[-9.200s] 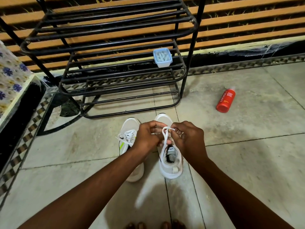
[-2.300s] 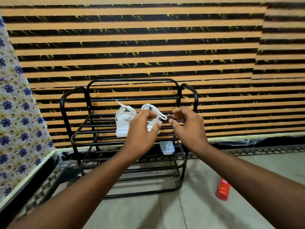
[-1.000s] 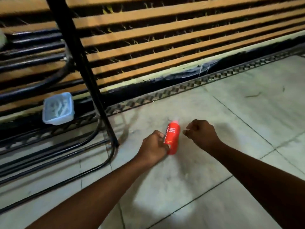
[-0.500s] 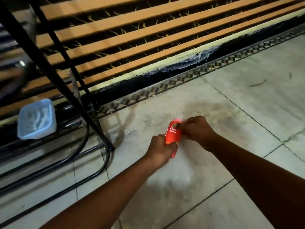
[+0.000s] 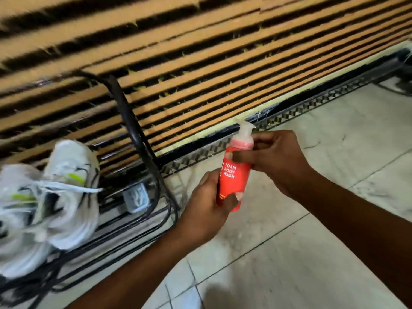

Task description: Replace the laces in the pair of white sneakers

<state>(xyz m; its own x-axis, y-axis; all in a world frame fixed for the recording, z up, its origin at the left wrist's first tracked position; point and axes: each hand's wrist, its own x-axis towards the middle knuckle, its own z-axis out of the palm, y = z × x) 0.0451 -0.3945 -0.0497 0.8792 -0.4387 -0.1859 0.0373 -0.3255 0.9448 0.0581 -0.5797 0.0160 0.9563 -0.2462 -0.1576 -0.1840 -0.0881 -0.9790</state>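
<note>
The pair of white sneakers point(image 5: 55, 197) with white laces and green accents stands on the black metal shoe rack point(image 5: 138, 139) at the left, blurred by motion. A red bottle point(image 5: 234, 175) labelled FOAM BODY WASH, with a clear pump top, is upright in the air in mid-frame. My left hand point(image 5: 207, 208) grips its lower end, thumb across the front. My right hand point(image 5: 276, 159) holds its upper part just below the pump, thumb on the front.
A small clear plastic box point(image 5: 136, 197) with pale contents sits on a lower bar of the rack. Behind runs a wall of orange and black horizontal stripes point(image 5: 223, 52). Pale floor tiles point(image 5: 312, 253) spread to the right, with a patterned border along the wall.
Both hands have lifted the red bottle off the floor and hold it upright. The view has swung up and left, bringing the sneakers on the rack into sight.
</note>
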